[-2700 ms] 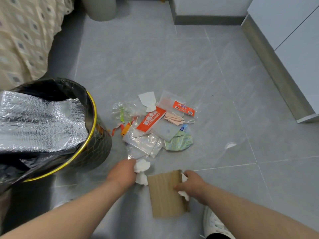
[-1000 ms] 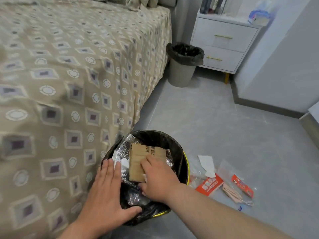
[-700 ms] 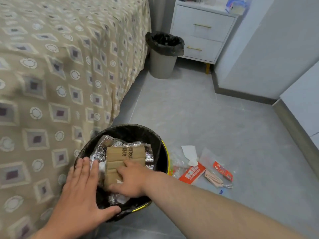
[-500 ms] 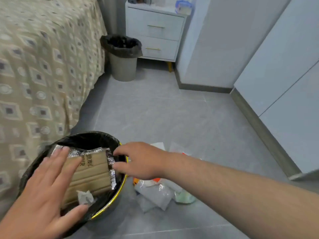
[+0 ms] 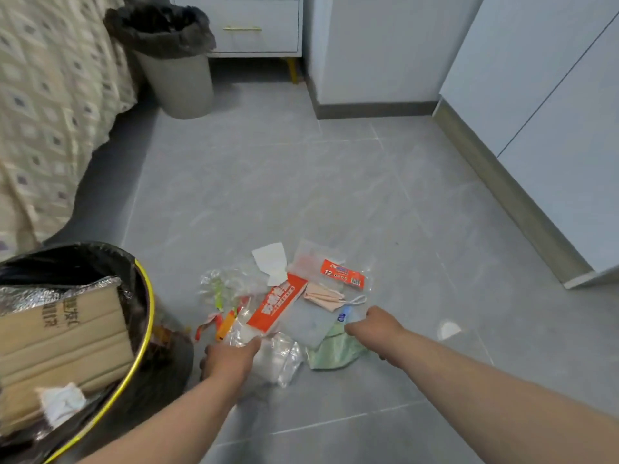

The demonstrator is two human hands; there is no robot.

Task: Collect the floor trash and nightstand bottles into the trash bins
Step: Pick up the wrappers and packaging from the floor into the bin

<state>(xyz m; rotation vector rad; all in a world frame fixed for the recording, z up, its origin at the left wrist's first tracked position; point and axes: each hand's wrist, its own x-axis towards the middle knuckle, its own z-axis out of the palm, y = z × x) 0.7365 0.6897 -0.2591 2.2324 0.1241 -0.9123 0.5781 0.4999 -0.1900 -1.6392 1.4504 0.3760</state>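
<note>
Both hands moved from the bin (image 5: 148, 316) to the litter (image 5: 277, 306): left hand (image 5: 231, 358) grips clear plastic (image 5: 282, 358); right hand (image 5: 373, 326) meets green bag (image 5: 331, 353), hold unclear; bin left of them.

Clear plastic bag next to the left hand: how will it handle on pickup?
Clear plastic bag looks thin and crumpled, so it is probably floppy and very light. Its glossy film may slide out of a loose grip.
</note>
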